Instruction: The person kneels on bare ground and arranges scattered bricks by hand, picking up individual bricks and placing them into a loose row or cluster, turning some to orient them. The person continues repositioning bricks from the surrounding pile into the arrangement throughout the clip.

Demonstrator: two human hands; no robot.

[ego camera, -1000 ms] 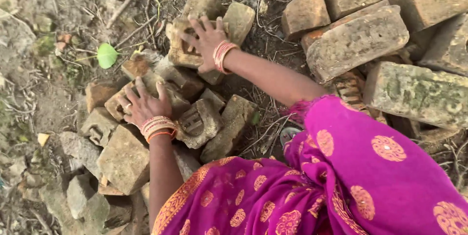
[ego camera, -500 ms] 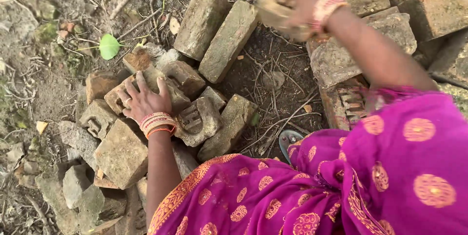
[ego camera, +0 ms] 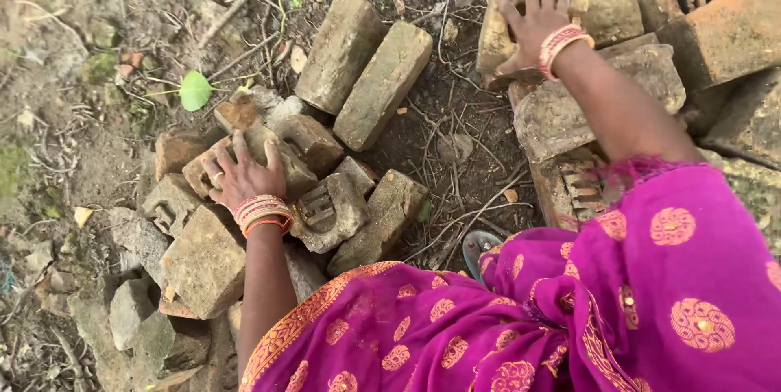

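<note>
My left hand (ego camera: 241, 177) rests flat, fingers spread, on a weathered broken brick (ego camera: 208, 166) in a low heap of brick pieces on the ground. My right hand (ego camera: 533, 26) grips a worn brick (ego camera: 498, 34) and sets it on the stack of bricks (ego camera: 594, 111) at the upper right. Both wrists carry red and white bangles. A pink cloth with orange round motifs covers my lap at the bottom right.
Two whole bricks (ego camera: 366, 71) lie side by side on the dirt at top centre. More broken bricks (ego camera: 203, 262) lie at the lower left. Larger reddish bricks (ego camera: 724, 30) are piled at the far right. A green leaf (ego camera: 194, 90) and dry twigs lie on the soil.
My right hand lifted a brick from the top-centre heap and carried it right onto the stack. My left hand stayed on the broken brick.
</note>
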